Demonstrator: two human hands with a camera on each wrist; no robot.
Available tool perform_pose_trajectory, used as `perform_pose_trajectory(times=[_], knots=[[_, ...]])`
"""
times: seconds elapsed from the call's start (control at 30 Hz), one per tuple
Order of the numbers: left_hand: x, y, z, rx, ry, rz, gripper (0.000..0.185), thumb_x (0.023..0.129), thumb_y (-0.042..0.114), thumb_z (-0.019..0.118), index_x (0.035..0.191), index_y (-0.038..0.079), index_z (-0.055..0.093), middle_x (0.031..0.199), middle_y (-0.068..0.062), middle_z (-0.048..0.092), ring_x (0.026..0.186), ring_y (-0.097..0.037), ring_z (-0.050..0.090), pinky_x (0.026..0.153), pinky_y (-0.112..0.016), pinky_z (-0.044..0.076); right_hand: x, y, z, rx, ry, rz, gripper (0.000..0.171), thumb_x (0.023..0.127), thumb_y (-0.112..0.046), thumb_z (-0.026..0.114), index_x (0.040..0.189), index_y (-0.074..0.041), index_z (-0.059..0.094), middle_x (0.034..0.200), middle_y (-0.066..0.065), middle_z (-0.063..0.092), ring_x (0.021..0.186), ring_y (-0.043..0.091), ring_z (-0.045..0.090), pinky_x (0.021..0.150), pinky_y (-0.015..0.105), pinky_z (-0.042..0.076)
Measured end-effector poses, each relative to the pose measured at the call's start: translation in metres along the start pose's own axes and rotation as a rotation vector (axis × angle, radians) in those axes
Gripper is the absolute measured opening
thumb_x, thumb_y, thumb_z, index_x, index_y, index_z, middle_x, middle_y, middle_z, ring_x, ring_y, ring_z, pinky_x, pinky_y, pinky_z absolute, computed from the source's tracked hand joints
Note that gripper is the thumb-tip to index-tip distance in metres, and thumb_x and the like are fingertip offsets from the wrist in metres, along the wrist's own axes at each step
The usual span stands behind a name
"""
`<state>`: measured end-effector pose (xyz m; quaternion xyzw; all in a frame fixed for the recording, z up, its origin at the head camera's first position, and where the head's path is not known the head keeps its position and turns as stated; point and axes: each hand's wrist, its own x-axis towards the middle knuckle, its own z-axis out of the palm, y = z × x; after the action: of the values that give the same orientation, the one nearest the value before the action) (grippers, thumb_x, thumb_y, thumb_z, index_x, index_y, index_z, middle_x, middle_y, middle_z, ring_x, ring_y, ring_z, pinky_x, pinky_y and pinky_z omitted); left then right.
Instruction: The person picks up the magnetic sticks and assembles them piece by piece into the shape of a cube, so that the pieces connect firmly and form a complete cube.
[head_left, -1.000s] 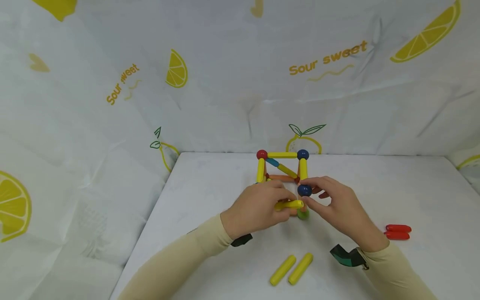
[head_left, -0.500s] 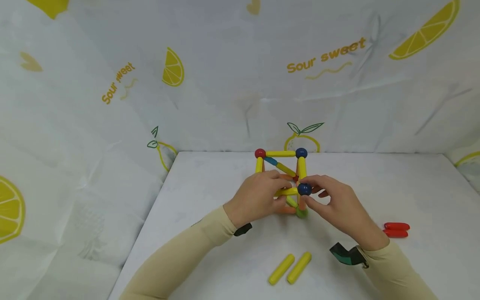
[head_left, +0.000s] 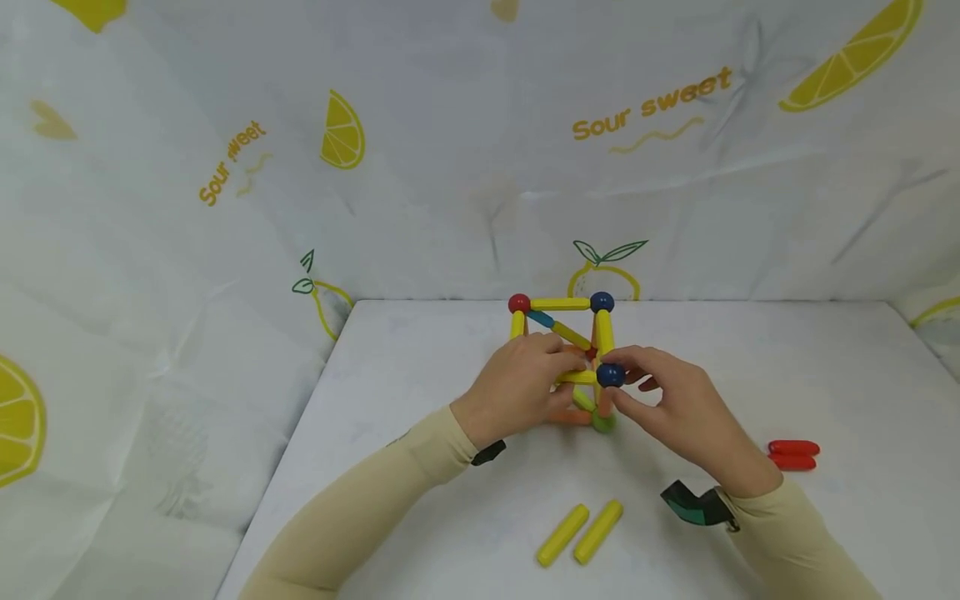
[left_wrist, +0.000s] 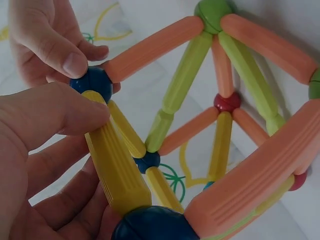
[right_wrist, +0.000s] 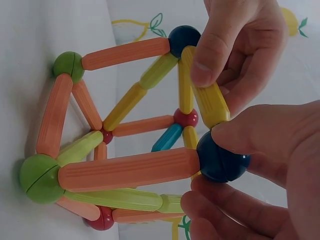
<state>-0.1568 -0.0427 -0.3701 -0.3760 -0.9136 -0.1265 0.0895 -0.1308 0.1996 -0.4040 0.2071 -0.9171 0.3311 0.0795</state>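
Observation:
A cube-like frame [head_left: 564,333] of coloured magnetic rods and balls stands mid-table. My left hand [head_left: 564,375] grips a yellow rod [head_left: 577,377] held level at the frame's near top edge. In the left wrist view my left hand [left_wrist: 90,155] has its thumb along the yellow rod [left_wrist: 117,172]. The rod's end touches a blue ball [head_left: 610,375] that my right hand [head_left: 619,388] pinches. The right wrist view shows my right hand [right_wrist: 222,162] with thumb and fingers round the blue ball [right_wrist: 220,159], which tops an orange rod [right_wrist: 130,169] leading to a green ball [right_wrist: 37,178].
Two loose yellow rods [head_left: 581,533] lie side by side near the table's front. A pair of red rods [head_left: 793,454] lies at the right. The white table [head_left: 420,392] is walled by lemon-print cloth [head_left: 225,167] at the back and left.
My left hand has raised the yellow rod from below the blue ball to level with it, its end now against the ball. My right hand stayed on the ball.

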Motion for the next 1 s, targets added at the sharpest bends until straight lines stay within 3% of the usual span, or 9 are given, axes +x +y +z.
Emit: perform_pose_trajectory(times=[0.1,0.27,0.47,0.6,0.77,0.93,1.0], knots=[[0.001,0.0,0.001,0.015,0.017,0.006,0.025,0.098,0.021,0.076,0.122,0.019,0.081,0.117,0.006,0.078,0.1,-0.009,0.07,0.078,-0.017,0.055,0.001,0.0,-0.001,-0.004,-0.005,0.0,0.043,0.096,-0.026,0.084,0.135,-0.017,0.069,0.123,0.002,0.077,0.105,0.021,0.071,0.086,0.043,0.064],[0.0,-0.002,0.0,0.025,0.011,0.003,0.028,0.097,0.02,0.076,0.124,0.019,0.08,0.116,0.005,0.077,0.095,-0.009,0.069,0.075,-0.017,0.052,0.001,0.001,-0.003,-0.015,-0.013,0.005,0.043,0.097,-0.03,0.084,0.136,-0.017,0.069,0.122,0.001,0.077,0.106,0.021,0.071,0.086,0.035,0.062],[-0.02,-0.013,-0.009,0.022,0.077,0.006,0.049,0.09,0.013,0.083,0.136,0.027,0.075,0.1,0.004,0.069,0.083,-0.012,0.057,0.074,-0.024,0.046,0.001,0.001,-0.002,-0.009,-0.02,0.001,0.042,0.097,-0.028,0.083,0.136,-0.017,0.069,0.124,0.001,0.077,0.107,0.021,0.071,0.087,0.039,0.063],[-0.035,-0.021,-0.01,0.027,0.121,0.002,0.037,0.09,0.014,0.087,0.126,0.022,0.079,0.103,0.004,0.071,0.092,-0.014,0.059,0.081,-0.029,0.049,0.0,0.002,-0.002,-0.01,-0.024,0.008,0.042,0.097,-0.027,0.083,0.136,-0.018,0.069,0.124,0.001,0.076,0.107,0.021,0.071,0.087,0.044,0.064],[-0.039,-0.026,-0.005,0.033,0.144,0.005,0.027,0.093,0.019,0.087,0.119,0.016,0.079,0.112,0.002,0.074,0.103,-0.017,0.062,0.085,-0.031,0.052,-0.002,0.0,-0.003,-0.014,-0.028,0.027,0.042,0.099,-0.031,0.082,0.137,-0.02,0.069,0.124,0.0,0.077,0.108,0.021,0.07,0.088,0.041,0.063],[-0.052,-0.016,-0.001,0.001,0.25,0.031,0.027,0.096,0.025,0.084,0.12,0.016,0.078,0.112,0.003,0.072,0.105,-0.015,0.062,0.09,-0.026,0.055,-0.006,0.002,-0.009,-0.048,-0.023,0.038,0.053,0.098,-0.027,0.082,0.147,-0.02,0.063,0.122,0.004,0.077,0.105,0.023,0.073,0.087,0.043,0.063],[-0.061,-0.007,0.002,-0.032,0.242,0.049,0.027,0.097,0.029,0.082,0.121,0.016,0.078,0.11,0.003,0.071,0.101,-0.013,0.062,0.087,-0.023,0.056,-0.009,0.006,-0.016,-0.084,-0.003,0.039,0.057,0.097,-0.024,0.082,0.149,-0.02,0.061,0.119,0.005,0.077,0.103,0.024,0.074,0.086,0.044,0.064]])
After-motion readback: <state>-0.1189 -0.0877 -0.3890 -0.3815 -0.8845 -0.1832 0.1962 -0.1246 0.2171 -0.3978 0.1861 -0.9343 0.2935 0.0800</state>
